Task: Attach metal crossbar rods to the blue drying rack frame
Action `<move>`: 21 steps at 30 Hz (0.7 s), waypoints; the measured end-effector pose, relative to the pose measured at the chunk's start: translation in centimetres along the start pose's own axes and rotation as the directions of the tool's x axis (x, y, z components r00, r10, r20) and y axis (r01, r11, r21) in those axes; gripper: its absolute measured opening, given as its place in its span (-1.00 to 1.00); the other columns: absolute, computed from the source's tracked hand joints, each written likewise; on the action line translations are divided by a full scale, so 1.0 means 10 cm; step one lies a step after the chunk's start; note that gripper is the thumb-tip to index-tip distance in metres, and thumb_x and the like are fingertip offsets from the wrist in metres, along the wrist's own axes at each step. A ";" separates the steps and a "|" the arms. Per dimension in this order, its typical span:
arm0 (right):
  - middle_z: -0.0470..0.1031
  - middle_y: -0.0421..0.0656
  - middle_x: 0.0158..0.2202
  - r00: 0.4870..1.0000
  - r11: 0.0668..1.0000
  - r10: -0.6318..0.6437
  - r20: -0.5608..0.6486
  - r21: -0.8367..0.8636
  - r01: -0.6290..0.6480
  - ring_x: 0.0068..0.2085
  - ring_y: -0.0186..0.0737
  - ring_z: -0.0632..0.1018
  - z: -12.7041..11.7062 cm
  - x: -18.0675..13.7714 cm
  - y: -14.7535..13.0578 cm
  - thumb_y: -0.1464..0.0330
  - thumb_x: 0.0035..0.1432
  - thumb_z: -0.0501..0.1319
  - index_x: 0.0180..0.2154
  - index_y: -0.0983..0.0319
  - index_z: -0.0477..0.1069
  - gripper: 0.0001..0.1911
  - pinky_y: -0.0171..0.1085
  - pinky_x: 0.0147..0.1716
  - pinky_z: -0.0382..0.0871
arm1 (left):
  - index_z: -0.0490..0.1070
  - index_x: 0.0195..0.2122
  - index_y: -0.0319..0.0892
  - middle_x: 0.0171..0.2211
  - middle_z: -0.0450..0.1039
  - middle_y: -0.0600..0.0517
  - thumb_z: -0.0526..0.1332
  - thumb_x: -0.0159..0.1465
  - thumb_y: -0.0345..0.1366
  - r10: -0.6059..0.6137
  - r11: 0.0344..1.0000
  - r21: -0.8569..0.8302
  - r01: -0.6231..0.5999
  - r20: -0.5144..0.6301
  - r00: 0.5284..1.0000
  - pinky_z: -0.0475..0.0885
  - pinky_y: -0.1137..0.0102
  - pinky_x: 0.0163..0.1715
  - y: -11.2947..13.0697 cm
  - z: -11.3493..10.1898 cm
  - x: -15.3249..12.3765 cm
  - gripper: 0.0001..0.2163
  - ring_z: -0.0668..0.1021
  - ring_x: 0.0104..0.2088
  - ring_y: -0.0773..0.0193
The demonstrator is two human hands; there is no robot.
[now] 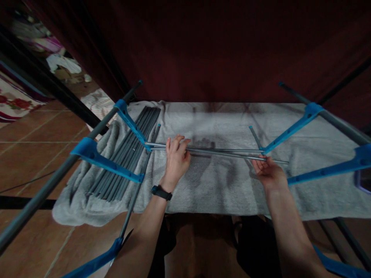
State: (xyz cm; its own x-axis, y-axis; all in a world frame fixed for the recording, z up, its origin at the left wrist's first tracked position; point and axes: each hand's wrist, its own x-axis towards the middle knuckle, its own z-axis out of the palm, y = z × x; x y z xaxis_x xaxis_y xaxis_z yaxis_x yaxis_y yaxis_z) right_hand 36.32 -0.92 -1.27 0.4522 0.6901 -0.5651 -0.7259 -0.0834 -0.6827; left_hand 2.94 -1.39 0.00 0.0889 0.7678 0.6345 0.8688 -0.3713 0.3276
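A thin grey metal tube (223, 153) lies at a slight slant between my hands, close to a second tube (232, 150) that spans the gap between the blue plastic brackets. My left hand (177, 156) is closed over the tubes near their left end; its palm side is hidden. From below, my right hand (268, 172) pinches the slanted tube near its right part, whose end pokes out past the fingers. The left blue bracket (130, 122) meets the tubes beside my left hand. A right blue bracket (290, 131) reaches down to just above my right fingertips.
Several loose grey tubes (121, 162) lie side by side on the grey blanket (220, 193). Thicker frame poles (52, 193) with blue brackets rise on both sides. A dark red curtain (217, 50) hangs behind. Tiled floor (29, 154) shows at left.
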 end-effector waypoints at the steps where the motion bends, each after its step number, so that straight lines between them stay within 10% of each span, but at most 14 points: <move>1: 0.53 -0.27 -0.44 1.000 1.000 0.002 0.002 0.010 -0.002 -0.39 -0.39 0.63 0.00 0.00 0.00 0.42 0.49 -0.03 -0.35 0.21 0.41 -0.64 -0.36 -0.32 0.64 | 0.42 0.15 -0.10 0.19 0.43 -0.15 0.16 0.32 -0.47 0.046 0.997 -0.057 -0.048 -0.032 0.998 0.18 -0.06 0.35 0.04 0.00 0.00 -0.62 0.41 0.29 0.01; 6: 0.55 -0.27 -0.42 0.999 0.999 0.025 -0.020 0.030 -0.024 -0.40 -0.40 0.64 0.03 0.00 -0.01 0.46 0.48 -0.05 -0.35 0.20 0.42 -0.63 -0.38 -0.35 0.63 | 0.53 -0.05 -0.11 -0.13 0.58 -0.10 0.14 0.45 -0.27 0.172 0.972 -0.172 -0.158 0.076 0.982 0.43 0.14 0.04 0.22 0.02 -0.02 -0.81 0.57 -0.02 0.08; 10: 0.54 -0.28 -0.42 1.000 1.000 0.023 0.004 0.016 -0.023 -0.39 -0.40 0.64 0.02 0.01 0.02 0.45 0.47 -0.03 -0.34 0.20 0.42 -0.65 -0.38 -0.33 0.63 | 0.55 -0.17 -0.13 -0.27 0.59 -0.06 0.19 0.44 -0.09 -0.027 0.938 -0.338 0.084 0.171 0.985 0.45 0.20 -0.08 0.24 0.09 -0.04 -0.76 0.59 -0.17 0.10; 15: 0.55 -0.24 -0.41 0.997 0.999 0.045 0.062 0.010 -0.046 -0.37 -0.39 0.64 0.04 -0.02 0.07 0.48 0.46 -0.05 -0.32 0.21 0.41 -0.66 -0.35 -0.28 0.64 | 0.53 -0.06 -0.11 -0.20 0.60 -0.03 0.23 0.40 0.02 -0.304 0.484 -0.779 0.399 0.278 0.911 0.49 0.28 -0.12 0.36 0.20 -0.01 -0.68 0.61 -0.16 0.16; 21: 0.55 -0.21 -0.42 0.988 0.992 0.129 0.091 -0.008 -0.128 -0.42 -0.38 0.62 0.11 -0.10 0.16 0.51 0.44 -0.06 -0.29 0.23 0.41 -0.68 -0.36 -0.31 0.65 | 0.43 0.03 -0.10 -0.06 0.59 -0.06 0.17 0.44 -0.01 -0.342 0.021 -0.924 0.382 0.352 0.871 0.51 0.23 0.02 0.60 0.16 0.11 -0.69 0.61 -0.01 0.17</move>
State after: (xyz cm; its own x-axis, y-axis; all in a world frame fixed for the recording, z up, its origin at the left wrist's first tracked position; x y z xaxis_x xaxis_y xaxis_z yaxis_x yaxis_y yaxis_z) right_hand 34.09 -0.96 -1.28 0.3060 0.7362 -0.6037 -0.7740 -0.1768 -0.6080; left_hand 9.05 -1.93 1.54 -0.0479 0.9798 0.1943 -0.3978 -0.1971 0.8961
